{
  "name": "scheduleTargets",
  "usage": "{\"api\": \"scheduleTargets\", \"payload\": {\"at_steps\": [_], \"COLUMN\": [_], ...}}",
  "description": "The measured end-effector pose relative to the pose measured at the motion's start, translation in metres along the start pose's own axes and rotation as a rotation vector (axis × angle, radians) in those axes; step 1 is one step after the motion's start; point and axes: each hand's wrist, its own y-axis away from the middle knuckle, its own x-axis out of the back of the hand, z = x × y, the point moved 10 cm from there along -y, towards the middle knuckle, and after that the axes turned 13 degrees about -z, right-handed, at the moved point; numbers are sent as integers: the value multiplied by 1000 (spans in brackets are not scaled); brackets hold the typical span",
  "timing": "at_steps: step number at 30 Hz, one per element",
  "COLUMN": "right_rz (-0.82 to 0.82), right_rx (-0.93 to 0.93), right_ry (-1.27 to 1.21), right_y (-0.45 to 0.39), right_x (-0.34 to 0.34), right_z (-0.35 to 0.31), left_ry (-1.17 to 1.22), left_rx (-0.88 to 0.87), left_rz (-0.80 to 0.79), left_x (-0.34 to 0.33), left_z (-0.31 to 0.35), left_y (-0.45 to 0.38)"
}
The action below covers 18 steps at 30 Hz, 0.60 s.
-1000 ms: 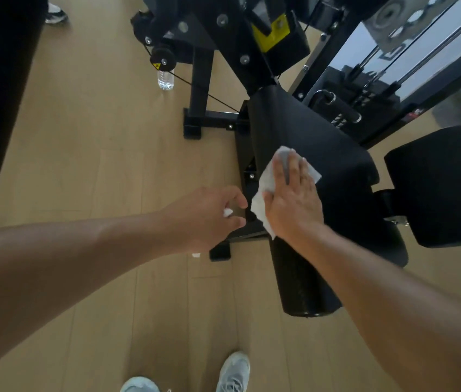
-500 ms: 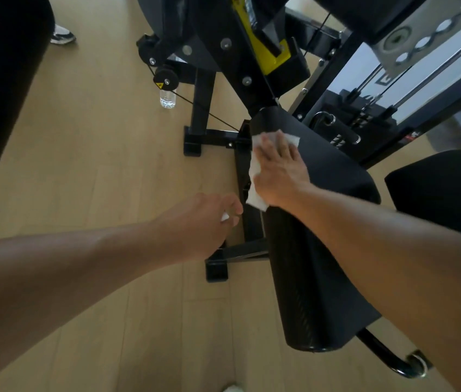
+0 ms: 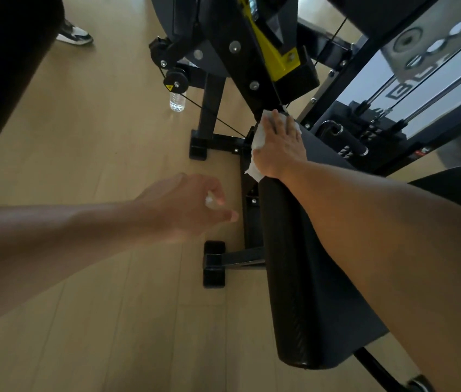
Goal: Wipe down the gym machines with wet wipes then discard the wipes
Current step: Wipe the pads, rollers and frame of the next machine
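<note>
My right hand [image 3: 280, 145] lies flat on a white wet wipe [image 3: 257, 142], pressing it against the far end of the black padded seat [image 3: 308, 292] of a gym machine. The wipe sticks out to the left of my palm and hangs over the pad's edge. My left hand [image 3: 192, 207] hovers over the floor left of the pad, fingers curled around a small white scrap [image 3: 210, 200], which is blurred.
The machine's black and yellow frame [image 3: 266, 52] rises just beyond the pad, with feet [image 3: 213, 264] on the wooden floor. A water bottle [image 3: 177, 101] stands near the frame. Another person's shoe [image 3: 75, 33] is at top left. A second black pad [image 3: 455, 185] sits right.
My right hand has slid the wipe along the pad away from me, up to its far end. The view has moved closer over the machine. My left hand stays beside the pad.
</note>
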Motion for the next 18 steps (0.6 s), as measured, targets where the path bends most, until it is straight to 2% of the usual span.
{"api": "scheduleTargets", "payload": {"at_steps": [6,13,18], "right_rz": [5,51,94], "right_rx": [12,-12,-17], "right_ry": [-79,-260,-133], "right_y": [24,118,174], "right_x": [-11,-50,-70], "right_z": [9,25,21], "left_ry": [133,355,156], "left_rx": [-39,-194,-242], "left_rz": [33,98,68], "left_x": [0,8,0], "left_z": [3,14,24], "left_y": [1,10,7]}}
